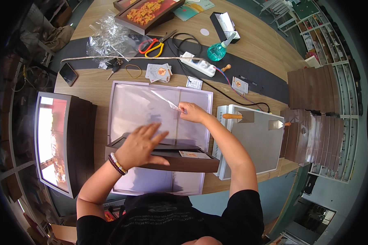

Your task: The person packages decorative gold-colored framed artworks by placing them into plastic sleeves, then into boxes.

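Note:
My right hand (192, 112) is closed in a pinch on a corner of a clear plastic sheet (164, 99), whose lifted edge catches the light. The sheet lies over a shallow pale-lilac tray (207, 100); how far it extends is hard to tell. My left hand (143, 141) is open, fingers spread, above the near part of the tray and blurred at the fingertips. Below it, a long dark-brown box (184, 165) rests across the tray, with a small printed card (194, 154) in it. Whether the left hand touches the box I cannot tell.
At left stands a glossy-fronted framed box (53, 139); at right, a flat heating plate (255, 143) with wooden-handled tools. Beyond lie cards (158, 72), scissors (155, 47), crumpled plastic (110, 41), a power strip (198, 65) with cables, a teal bottle (216, 52) and a phone (68, 74).

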### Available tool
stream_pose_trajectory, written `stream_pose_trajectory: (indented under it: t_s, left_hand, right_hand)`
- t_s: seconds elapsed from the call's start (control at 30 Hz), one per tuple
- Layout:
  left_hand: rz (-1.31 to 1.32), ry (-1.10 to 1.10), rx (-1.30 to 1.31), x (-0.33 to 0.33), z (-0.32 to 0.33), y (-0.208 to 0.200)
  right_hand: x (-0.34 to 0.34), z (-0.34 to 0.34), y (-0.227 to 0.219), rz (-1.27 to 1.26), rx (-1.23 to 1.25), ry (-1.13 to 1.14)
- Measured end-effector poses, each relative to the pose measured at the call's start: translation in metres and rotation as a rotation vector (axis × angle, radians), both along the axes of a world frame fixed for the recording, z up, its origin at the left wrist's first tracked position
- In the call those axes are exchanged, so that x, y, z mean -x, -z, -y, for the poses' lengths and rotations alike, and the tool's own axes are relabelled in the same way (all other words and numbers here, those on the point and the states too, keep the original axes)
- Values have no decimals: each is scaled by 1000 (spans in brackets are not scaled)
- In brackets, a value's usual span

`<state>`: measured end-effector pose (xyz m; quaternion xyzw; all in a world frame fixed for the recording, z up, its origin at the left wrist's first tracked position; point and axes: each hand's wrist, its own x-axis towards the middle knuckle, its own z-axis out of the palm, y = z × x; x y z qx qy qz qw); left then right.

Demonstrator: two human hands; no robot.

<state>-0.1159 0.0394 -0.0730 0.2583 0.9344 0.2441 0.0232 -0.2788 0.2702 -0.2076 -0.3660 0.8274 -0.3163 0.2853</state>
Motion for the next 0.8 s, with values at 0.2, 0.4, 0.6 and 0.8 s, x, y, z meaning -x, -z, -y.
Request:
stream_pose_trajectory:
  t_s: [0.2, 0.4, 0.6, 0.8]
  left_hand:
    - [-53, -65, 387, 64, 40, 24]
    - [360, 99, 268, 77, 74, 30]
    - [418, 55, 208, 49, 100, 7]
    - [132, -67, 112, -8, 103, -16]
  right_hand:
    - [-51, -11, -76, 353, 83, -34]
    - [-72, -30, -102, 854, 116, -19]
    - [-82, -41, -125, 757, 145, 16]
    - [-111, -59, -147, -649, 152, 58]
